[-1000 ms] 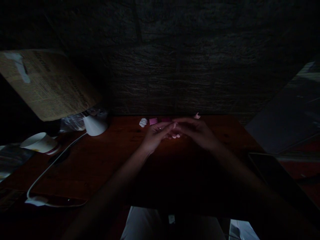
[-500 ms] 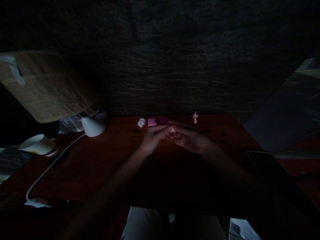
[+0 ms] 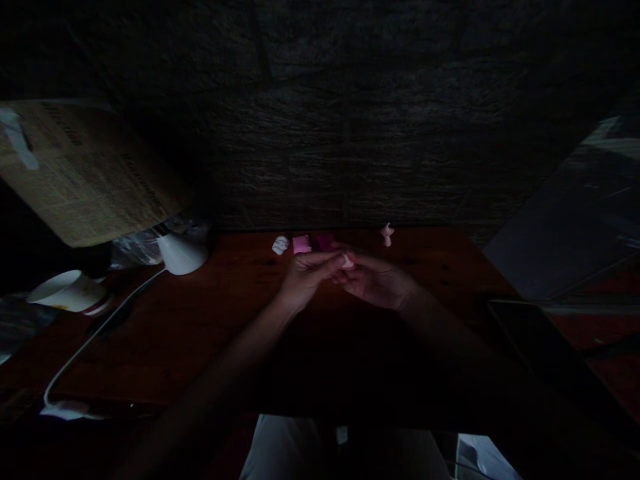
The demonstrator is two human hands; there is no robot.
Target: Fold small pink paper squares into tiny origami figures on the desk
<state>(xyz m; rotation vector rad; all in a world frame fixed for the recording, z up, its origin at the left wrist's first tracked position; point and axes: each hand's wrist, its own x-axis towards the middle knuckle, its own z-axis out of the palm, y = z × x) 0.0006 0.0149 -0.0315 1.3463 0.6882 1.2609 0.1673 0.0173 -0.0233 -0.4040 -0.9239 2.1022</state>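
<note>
Over the wooden table, my left hand and my right hand meet at their fingertips. Between them is a small pale pink lump of modelling clay, partly covered by the fingers. My left thumb and fingers pinch it from the left, while my right fingers close on its other side. Just beyond the hands lie a pink square block and a magenta one. Left of these is a crumpled white lump. A small pink shaped piece stands farther right, near the wall.
At the left are a white lamp with a cable, a tipped paper cup and a brown paper bag. A dark flat device lies on the right. The brick-patterned wall borders the table's back; the light is dim.
The pink lump has turned between my fingertips and shows more of its rounded side. My right fingers have shifted slightly left and spread a little. The whole view has shifted slightly.
</note>
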